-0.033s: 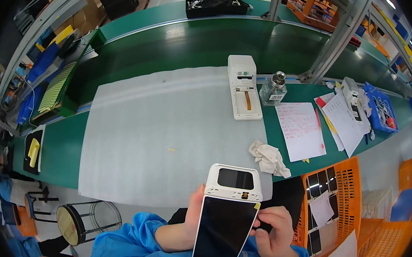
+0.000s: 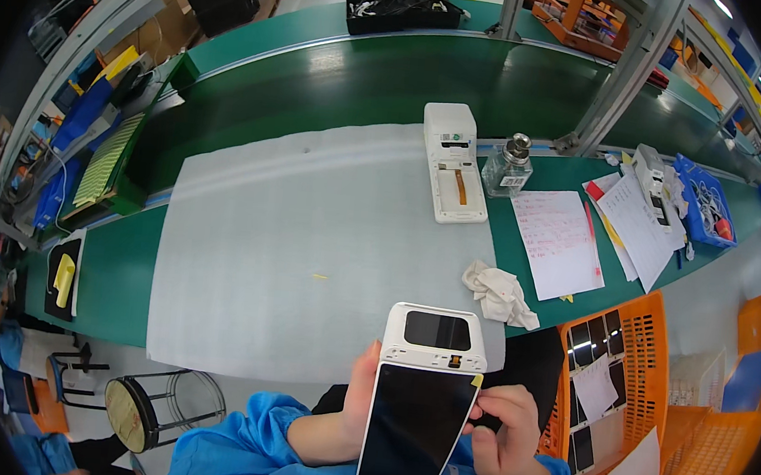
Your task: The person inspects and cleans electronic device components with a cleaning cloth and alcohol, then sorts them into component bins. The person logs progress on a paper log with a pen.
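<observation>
In front of my body I hold a white handheld terminal [image 2: 475, 427] with a large black screen and a smaller dark window in its upper part. A yellow tab [image 2: 476, 381] sits at the screen's upper right corner. My left hand [image 2: 357, 407] grips the left edge, its fingers mostly hidden behind the terminal. At the right edge, my right hand [image 2: 508, 432] is closed with curled fingers, the fingertips against the side just below the tab. Farther off on the grey mat [image 2: 243, 253] lies another white terminal housing [image 2: 446, 203], with an orange ribbon cable in its recess.
Right of the housing stands a glass bottle [image 2: 506, 172] with a metal cap. A crumpled white cloth [image 2: 500, 295] and a handwritten sheet [image 2: 557, 244] lie nearby. An orange basket [image 2: 651, 352] holding several dark screens is at my right. A round stool [image 2: 130, 415] stands at lower left.
</observation>
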`<state>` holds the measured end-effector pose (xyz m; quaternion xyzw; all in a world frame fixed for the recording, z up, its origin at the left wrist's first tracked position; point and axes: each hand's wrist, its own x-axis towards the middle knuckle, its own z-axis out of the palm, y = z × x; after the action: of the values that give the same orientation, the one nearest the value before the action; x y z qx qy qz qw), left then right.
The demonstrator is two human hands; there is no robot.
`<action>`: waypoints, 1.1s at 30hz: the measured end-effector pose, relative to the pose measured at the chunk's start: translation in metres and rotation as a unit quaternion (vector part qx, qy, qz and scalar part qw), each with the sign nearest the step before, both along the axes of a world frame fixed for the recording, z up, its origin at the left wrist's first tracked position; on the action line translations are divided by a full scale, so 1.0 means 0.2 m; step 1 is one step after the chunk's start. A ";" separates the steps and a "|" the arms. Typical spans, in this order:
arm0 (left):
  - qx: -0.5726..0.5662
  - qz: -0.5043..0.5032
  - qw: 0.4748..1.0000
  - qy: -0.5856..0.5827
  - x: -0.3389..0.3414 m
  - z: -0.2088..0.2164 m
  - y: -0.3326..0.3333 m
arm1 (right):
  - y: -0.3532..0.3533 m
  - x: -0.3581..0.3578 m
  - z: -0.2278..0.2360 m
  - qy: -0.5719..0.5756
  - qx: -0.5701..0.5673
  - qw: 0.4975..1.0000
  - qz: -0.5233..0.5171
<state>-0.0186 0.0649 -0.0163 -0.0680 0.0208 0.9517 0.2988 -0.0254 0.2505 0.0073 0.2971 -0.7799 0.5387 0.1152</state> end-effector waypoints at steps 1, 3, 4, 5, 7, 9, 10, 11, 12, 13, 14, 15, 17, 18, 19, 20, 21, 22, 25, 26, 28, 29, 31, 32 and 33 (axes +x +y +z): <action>-0.010 0.007 1.000 0.016 0.00 0.00 0.00 | -0.01 0.02 -0.01 -0.014 0.002 1.000 -0.008; -0.031 0.014 0.999 0.007 0.01 0.01 -0.01 | -0.02 0.04 -0.02 -0.017 -0.009 1.000 -0.012; -0.047 0.014 0.999 -0.005 0.01 0.01 -0.01 | -0.01 0.04 -0.03 -0.015 -0.011 1.000 -0.002; -0.046 0.013 0.999 -0.003 0.02 0.01 -0.01 | 0.00 0.02 -0.04 -0.012 -0.011 1.000 0.006; 0.024 0.014 0.998 0.051 0.01 0.00 0.00 | 0.04 -0.08 -0.05 -0.013 0.019 0.999 -0.048; 0.031 -0.031 0.998 0.034 -0.01 -0.01 0.00 | 0.09 -0.24 -0.08 -0.056 0.029 0.985 -0.162; 0.041 -0.049 0.998 0.004 -0.02 -0.03 0.00 | 0.12 -0.36 -0.10 -0.081 0.037 0.972 -0.218; 0.036 -0.041 0.997 -0.046 -0.02 -0.03 0.01 | 0.12 -0.48 -0.13 -0.056 0.067 0.972 -0.219; 0.032 -0.056 0.997 -0.041 -0.03 -0.05 0.02 | 0.11 -0.57 -0.16 -0.051 0.096 0.969 -0.221; 0.030 -0.062 0.997 -0.045 -0.04 -0.06 0.02 | 0.10 -0.62 -0.19 0.018 0.151 0.966 -0.208; 0.039 -0.067 0.996 -0.049 -0.05 -0.07 0.01 | 0.07 -0.66 -0.23 0.056 0.209 0.955 -0.201; 0.026 -0.077 0.994 -0.073 -0.08 -0.08 0.00 | 0.06 -0.67 -0.25 0.042 0.263 0.945 -0.190; 0.000 -0.086 0.995 -0.059 -0.13 -0.12 -0.04 | 0.03 -0.66 -0.30 0.023 0.294 0.939 -0.177; -0.014 -0.086 0.994 -0.058 -0.15 -0.14 -0.06 | 0.02 -0.65 -0.32 0.029 0.310 0.937 -0.156; -0.036 -0.077 0.995 -0.056 -0.17 -0.16 -0.08 | 0.01 -0.64 -0.32 0.004 0.332 0.931 -0.152; -0.035 -0.071 0.996 -0.051 -0.19 -0.19 -0.10 | 0.01 -0.64 -0.31 0.010 0.311 0.943 -0.121; -0.011 -0.079 0.996 -0.044 -0.21 -0.21 -0.12 | 0.02 -0.67 -0.29 0.017 0.291 0.953 -0.088; 0.023 -0.092 0.995 -0.040 -0.23 -0.23 -0.13 | 0.02 -0.72 -0.27 0.025 0.291 0.952 -0.087; 0.052 -0.093 0.994 -0.030 -0.22 -0.27 -0.15 | 0.09 -0.98 -0.13 0.018 0.064 0.984 -0.166; 0.071 -0.097 0.992 -0.042 -0.21 -0.28 -0.16 | 0.12 -1.10 -0.07 0.015 0.051 0.980 -0.190; 0.072 -0.093 0.991 -0.057 -0.20 -0.29 -0.16 | 0.10 -1.30 0.00 -0.003 0.081 0.974 -0.212; 0.079 -0.094 0.990 -0.066 -0.20 -0.29 -0.16 | 0.08 -1.36 0.01 -0.001 0.080 0.974 -0.213; 0.094 -0.097 0.989 -0.062 -0.20 -0.29 -0.17 | 0.04 -1.45 0.01 0.008 0.084 0.985 -0.148; 0.095 -0.097 0.989 -0.060 -0.21 -0.29 -0.18 | 0.02 -1.47 0.01 -0.012 0.087 0.983 -0.160; 0.103 -0.098 0.988 -0.063 -0.21 -0.29 -0.18 | 0.01 -1.47 0.00 -0.030 0.112 0.982 -0.149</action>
<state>-0.0606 0.0290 -0.0740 -0.0940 -0.0892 0.9088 0.3966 -0.3201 0.2528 0.0064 0.1719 -0.8740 0.4334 0.1367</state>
